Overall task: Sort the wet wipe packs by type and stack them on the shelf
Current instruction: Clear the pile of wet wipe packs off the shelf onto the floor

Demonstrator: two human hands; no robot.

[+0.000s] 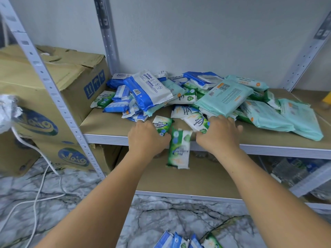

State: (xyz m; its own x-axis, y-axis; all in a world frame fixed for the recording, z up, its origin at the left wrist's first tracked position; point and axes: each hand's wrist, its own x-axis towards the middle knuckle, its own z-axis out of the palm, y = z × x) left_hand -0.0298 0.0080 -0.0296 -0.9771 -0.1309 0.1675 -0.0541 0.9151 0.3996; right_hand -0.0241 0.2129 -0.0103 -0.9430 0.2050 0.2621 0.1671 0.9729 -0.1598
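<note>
A jumbled pile of wet wipe packs lies on the shelf board (pixel 107 122): blue-and-white packs (pixel 148 88), large mint-green packs (pixel 225 95) and small green pine packs. My left hand (pixel 146 140) grips one small green pine pack (pixel 162 124) at the front edge. My right hand (pixel 219 136) curls over a second pine pack (pixel 196 121), fingers reaching under the mint packs. Between the hands a third green pack (pixel 179 151), blurred, hangs over the shelf's front edge; whether either hand holds it is unclear.
Cardboard boxes (pixel 71 72) stand to the left, beyond the slotted metal post (pixel 44 76). White cables (pixel 39 185) trail over the marble floor. The lower shelf holds plastic bottles (pixel 293 169). More packs (pixel 186 241) show at the bottom edge. A yellow object (pixel 326 101) sits at far right.
</note>
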